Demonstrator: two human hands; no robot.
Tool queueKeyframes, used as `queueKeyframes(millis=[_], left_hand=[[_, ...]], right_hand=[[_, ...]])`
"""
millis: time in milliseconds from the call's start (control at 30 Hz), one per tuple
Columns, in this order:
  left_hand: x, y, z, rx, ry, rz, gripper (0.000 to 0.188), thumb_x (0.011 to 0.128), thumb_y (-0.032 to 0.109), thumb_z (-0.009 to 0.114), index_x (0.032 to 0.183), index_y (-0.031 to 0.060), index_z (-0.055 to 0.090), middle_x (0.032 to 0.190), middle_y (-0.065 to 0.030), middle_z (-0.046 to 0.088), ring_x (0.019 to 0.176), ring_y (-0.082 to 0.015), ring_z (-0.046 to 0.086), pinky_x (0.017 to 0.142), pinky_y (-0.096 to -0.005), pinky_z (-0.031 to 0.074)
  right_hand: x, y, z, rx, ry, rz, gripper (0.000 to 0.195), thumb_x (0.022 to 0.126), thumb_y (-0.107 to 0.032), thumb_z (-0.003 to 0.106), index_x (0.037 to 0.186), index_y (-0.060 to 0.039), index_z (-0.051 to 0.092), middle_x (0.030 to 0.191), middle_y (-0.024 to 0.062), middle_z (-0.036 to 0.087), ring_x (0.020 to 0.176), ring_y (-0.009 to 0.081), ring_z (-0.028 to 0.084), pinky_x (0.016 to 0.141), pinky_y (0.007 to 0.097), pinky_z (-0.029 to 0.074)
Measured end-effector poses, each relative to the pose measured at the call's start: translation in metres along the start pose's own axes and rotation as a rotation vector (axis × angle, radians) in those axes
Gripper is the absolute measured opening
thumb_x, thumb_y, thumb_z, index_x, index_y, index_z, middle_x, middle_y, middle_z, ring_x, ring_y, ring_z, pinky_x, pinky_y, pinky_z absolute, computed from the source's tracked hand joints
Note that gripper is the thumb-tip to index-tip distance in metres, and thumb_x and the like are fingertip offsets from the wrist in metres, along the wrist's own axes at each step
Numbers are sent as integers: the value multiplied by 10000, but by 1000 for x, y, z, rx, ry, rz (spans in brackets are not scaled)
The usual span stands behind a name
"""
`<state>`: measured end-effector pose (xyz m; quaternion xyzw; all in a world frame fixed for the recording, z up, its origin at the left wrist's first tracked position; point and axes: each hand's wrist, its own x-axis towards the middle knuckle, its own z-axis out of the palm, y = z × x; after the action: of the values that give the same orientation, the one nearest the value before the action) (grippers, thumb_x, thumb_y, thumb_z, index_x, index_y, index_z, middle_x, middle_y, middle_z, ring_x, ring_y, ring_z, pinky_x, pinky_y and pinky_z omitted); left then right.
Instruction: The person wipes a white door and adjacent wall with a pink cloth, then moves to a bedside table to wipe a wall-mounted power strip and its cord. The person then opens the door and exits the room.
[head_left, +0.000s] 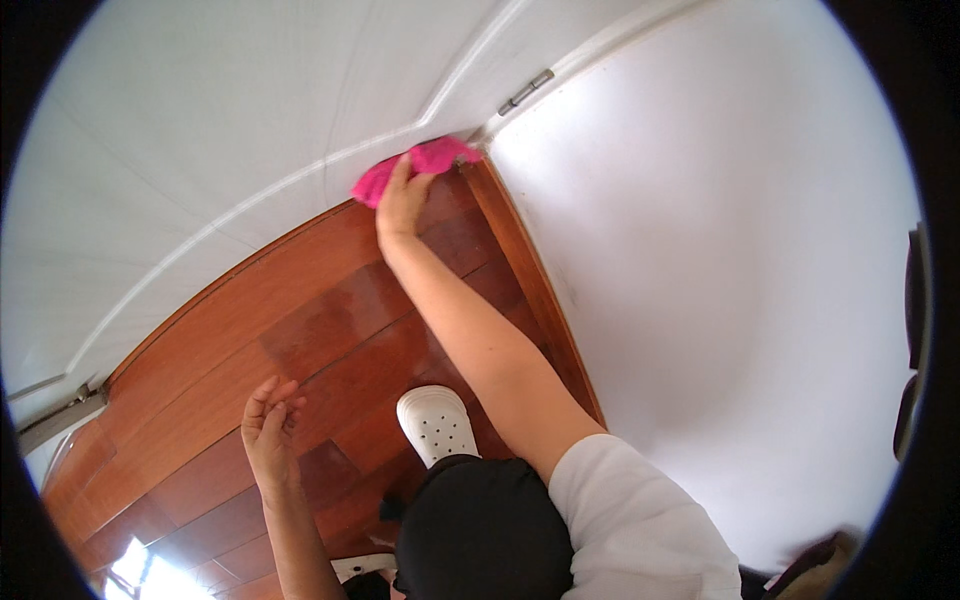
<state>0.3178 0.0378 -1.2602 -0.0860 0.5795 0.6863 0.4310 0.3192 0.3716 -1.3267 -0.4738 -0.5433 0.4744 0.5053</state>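
A bright pink cloth (442, 155) lies under my right hand (405, 196), whose fingers are partly hidden by it. The cloth is pressed against the bottom of a white panelled door (225, 135), near the corner on the hinge side. Below it runs the reddish-brown wooden floor (337, 315). My left hand (274, 420) hangs over the floor at the lower left, fingers loosely curled and nothing in them.
A metal hinge (526, 92) joins the door beside a white wall (690, 225). A wooden baseboard (532, 277) runs along that wall. A white perforated clog (437, 424) and my black-clad knee (484, 529) are below. Dark objects edge the right side.
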Motion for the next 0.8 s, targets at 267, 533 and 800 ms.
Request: queueKeyframes(millis=[267,533,800], left_hand=[[3,-11,9,43,-44,-62,310,894,-13,444,1183,44,538,1064,-110,634,863,-163,614,769,-258,481],[-1,3,6,-39,-23,0,316,890,-23,457,1187,46,540,1041,-71,637,850,-149,627,737,-251,505],[-5,-14,-20,-48,104,-89,282,897,-23,452,1147,42,565,1036,-72,628,837,-154,627,725,-253,503]], right_hand=[[-128,-76,53,317,-396,294,610,962,-235,455,1416,5,127,1365,159,334,1259,240,345,1066,341,244],[-29,-38,16,370,-27,509,530,858,-15,480,1354,-53,297,1247,106,463,1110,227,483,969,361,388],[2,-84,-4,152,-115,-100,604,916,-51,471,1439,-48,171,1289,108,414,1156,206,418,1035,329,279]])
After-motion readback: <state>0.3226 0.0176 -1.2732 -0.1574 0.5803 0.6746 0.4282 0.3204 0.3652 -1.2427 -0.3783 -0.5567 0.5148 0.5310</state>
